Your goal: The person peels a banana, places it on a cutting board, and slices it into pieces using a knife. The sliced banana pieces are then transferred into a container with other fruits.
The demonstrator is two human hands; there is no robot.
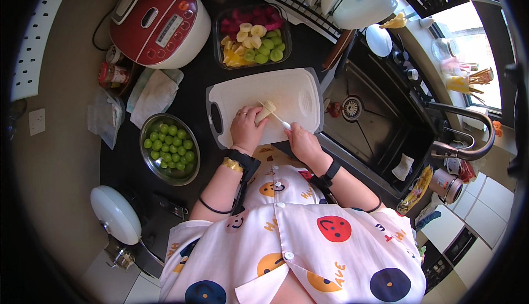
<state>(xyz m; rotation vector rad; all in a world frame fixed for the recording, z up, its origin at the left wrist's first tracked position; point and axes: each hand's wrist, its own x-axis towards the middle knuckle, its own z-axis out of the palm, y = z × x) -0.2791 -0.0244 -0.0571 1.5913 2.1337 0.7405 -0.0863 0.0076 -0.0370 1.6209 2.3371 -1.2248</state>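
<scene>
My left hand (248, 128) grips a peeled banana piece (264, 113) on a white cutting board (244, 91) with grey ends. The handle of a small white-handled knife (285, 124) is in my right hand (304, 142). Its thin blade lies across the banana near the far end, beyond my left fingertips; how deep it cuts is not clear. Behind the board a clear rectangular container (216, 52) holds banana slices (250, 35), green grapes (264, 49), orange pieces (234, 52) and magenta fruit chunks (248, 18), perhaps dragon fruit.
Left of the board stands a steel bowl (182, 178) of whole green grapes. Folded cloths (155, 95) and a red-and-white rice cooker (165, 27) are behind it. To the right is a dark sink (368, 126) with a faucet (463, 151); a dish rack (289, 0) stands behind.
</scene>
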